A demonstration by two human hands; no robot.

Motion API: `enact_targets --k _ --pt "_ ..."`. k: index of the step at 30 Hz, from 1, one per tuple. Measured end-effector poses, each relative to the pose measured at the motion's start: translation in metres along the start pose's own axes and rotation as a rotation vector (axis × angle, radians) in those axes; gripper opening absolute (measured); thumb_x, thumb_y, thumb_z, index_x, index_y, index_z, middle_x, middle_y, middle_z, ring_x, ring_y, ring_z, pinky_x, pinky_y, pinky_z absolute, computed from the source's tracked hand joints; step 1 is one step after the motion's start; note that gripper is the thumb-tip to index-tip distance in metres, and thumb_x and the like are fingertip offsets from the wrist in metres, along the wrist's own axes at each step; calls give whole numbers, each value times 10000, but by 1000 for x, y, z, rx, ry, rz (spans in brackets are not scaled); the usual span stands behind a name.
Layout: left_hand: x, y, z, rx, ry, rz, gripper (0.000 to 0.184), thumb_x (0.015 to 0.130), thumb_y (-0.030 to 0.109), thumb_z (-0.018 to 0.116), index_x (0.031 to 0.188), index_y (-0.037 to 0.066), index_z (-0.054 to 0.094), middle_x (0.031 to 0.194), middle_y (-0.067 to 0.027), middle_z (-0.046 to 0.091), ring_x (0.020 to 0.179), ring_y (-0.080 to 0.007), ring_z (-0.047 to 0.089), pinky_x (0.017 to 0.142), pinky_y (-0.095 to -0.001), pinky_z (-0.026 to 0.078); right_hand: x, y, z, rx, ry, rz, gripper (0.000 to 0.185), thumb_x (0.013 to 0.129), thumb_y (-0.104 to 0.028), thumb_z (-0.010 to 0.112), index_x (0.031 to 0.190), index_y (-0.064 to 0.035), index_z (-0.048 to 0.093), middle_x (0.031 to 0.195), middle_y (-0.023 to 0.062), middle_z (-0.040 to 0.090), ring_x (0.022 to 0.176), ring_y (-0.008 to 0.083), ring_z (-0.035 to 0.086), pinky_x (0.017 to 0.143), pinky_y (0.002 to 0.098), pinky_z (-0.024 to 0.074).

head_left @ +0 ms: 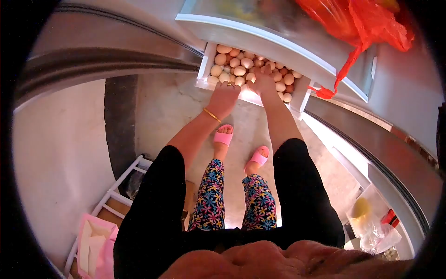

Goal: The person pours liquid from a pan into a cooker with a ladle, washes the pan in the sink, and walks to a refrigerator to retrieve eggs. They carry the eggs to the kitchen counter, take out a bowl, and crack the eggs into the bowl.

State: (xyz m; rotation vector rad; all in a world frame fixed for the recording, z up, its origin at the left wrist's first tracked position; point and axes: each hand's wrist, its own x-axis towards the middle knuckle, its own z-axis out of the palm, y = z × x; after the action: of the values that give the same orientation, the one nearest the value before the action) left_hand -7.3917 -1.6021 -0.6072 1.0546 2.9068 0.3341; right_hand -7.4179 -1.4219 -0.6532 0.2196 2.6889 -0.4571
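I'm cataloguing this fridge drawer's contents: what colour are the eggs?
The eggs are mixed, from pale cream to brown, best seen in the head view.

Eggs [239,71] in the lower drawer [251,96], beneath the upper drawer [260,29].

Over there a white-walled drawer [205,65] stands open, its front edge catching a bright patch of light. Loose eggs [239,71] lie right in it, spread from the left wall across towards the right. I see pale cream ones mixed with tan and browner ones, many touching, some resting on others, pointing every which way.
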Motion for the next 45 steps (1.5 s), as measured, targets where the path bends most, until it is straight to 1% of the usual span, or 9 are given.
enact_targets --k 9,21,23,27,33,35,39,42,45 --pt "2 1 -3 -71 -186 -57 203 775 66 538 975 59 574 964 -118 606 944 -294 571 845 -423 419 17 -5 13 -133 -25 26 598 721 -420 649 1215 -99 544 1221 226 465 1096 349 487 826 427 500" --pt "-1 2 -3 -28 -100 -52 162 757 94 575 917 82 604 910 -77 633 943 -241 564 822 -374 410 11 -13 -1 -80 -93 60 489 690 -421 649 1047 -88 661 1158 195 537 1123 336 463 888 400 480" --pt "-1 2 -3 -37 -82 -53 159 758 93 573 914 82 602 908 -75 630 941 -242 561 825 -375 409 14 -7 2 -61 -128 75 587 712 -489 631 1168 -121 610 1204 189 561 1063 317 561 876 408 493" --pt "0 3 -3 -26 -82 -57 158 758 93 571 913 82 601 905 -74 625 935 -245 557 831 -377 407 15 -16 -18 -158 -264 36 448 639 -366 640 957 -52 665 1112 239 550 1141 321 464 896 361 484" --pt "0 3 -5 -12 -45 -46 171 749 88 576 918 82 603 902 -83 624 918 -250 561 829 -377 410 15 -1 -18 54 -233 44 474 609 -362 648 941 -25 666 1153 247 539 1032 346 548 831 395 519" --pt "0 3 -7 -1 -68 -54 178 741 83 581 917 80 601 913 -89 623 910 -252 565 825 -377 413 21 16 4 2 -57 -50 510 633 -373 655 1001 -21 654 1199 235 515 969 341 575 784 392 530" --pt "3 4 -7 16 -91 -70 215 726 91 599 941 82 596 941 -97 624 893 -257 578 799 -372 427 14 20 -18 511 -235 215 547 722 -412 648 1129 -49 612 1192 176 533 919 290 593 693 392 528" --pt "15 -3 -19 -320 -306 -237 284 746 62 564 1030 41 576 1011 -168 582 949 -343 556 845 -452 444 22 46 -8 906 -300 381 550 776 -524 634 1139 -110 619 1035 94 616 877 225 599 679 369 494" --pt "39 -22 -9 -440 -126 -342 413 745 51 557 1158 31 541 1125 -221 553 1043 -390 539 909 -461 443 7 53 -18 1380 -301 462 450 830 -426 602 1164 -126 560 992 72 606 809 211 599 547 317 454"
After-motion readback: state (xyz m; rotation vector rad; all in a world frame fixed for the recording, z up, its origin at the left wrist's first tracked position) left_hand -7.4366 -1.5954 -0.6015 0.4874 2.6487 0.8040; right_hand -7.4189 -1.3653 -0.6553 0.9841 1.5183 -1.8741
